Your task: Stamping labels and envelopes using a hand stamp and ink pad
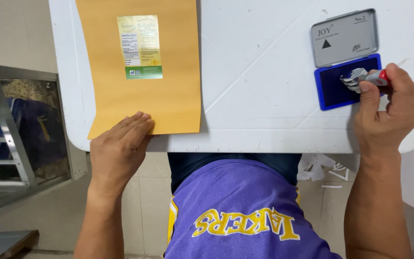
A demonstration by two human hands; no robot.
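Note:
A brown paper pouch [140, 96] with a yellow-and-green label [140, 46] lies flat on the white table [259, 86]. My left hand [118, 148] rests palm down on the pouch's near edge, fingers together. My right hand [390, 112] grips a small date stamp [362, 79] with a red handle and metal bands. The stamp's face presses onto the blue ink pad [334, 86], whose grey metal lid [343, 37] stands open behind it.
The table's near edge runs just in front of my body. A metal rack [10, 134] stands to the left on the tiled floor. Torn white paper scraps [322, 168] lie on the floor under the table's right side.

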